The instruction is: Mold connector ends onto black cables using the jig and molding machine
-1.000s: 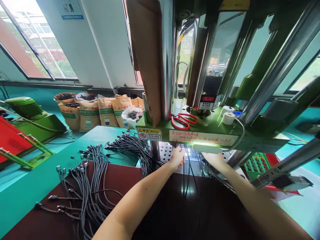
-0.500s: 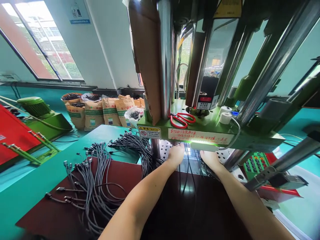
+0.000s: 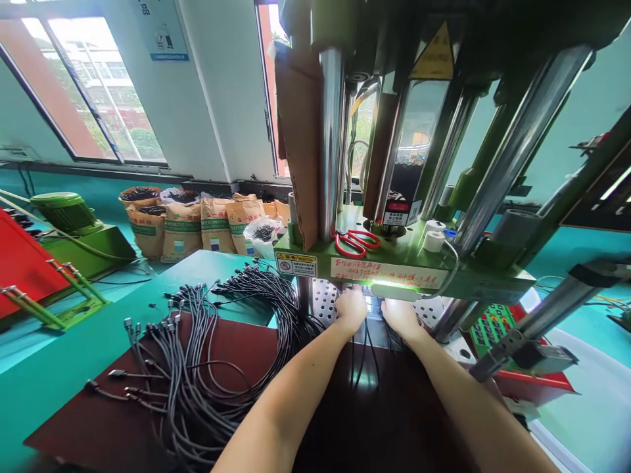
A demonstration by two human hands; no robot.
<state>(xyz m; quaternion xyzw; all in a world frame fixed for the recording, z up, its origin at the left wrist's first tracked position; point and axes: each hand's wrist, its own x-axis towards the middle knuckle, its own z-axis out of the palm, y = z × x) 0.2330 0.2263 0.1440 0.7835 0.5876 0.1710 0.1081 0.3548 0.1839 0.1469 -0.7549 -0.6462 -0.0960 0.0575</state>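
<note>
Under the green press plate (image 3: 483,279), my left hand (image 3: 351,307) is at the metal work area with its fingers curled and their tips hidden. My right hand (image 3: 400,316) is close beside it on the right, also under the plate, fingertips partly hidden by the plate and lamp (image 3: 394,291). Thin black cables (image 3: 363,351) hang toward me between and below the hands. What either hand grips is too small to make out. Left of my arms, bundles of black cables with connectors (image 3: 185,368) lie on the dark red board (image 3: 241,341).
Red-handled scissors (image 3: 355,243) and white rolls (image 3: 434,240) rest on the press plate. Steel columns (image 3: 332,144) rise around the work area. A green button panel (image 3: 497,328) is at the right. Paper sacks (image 3: 180,230) and a green motor (image 3: 64,211) stand at the back left.
The view has shifted, so the press appears further left at its right side. My right hand has moved left, closer to my left hand.
</note>
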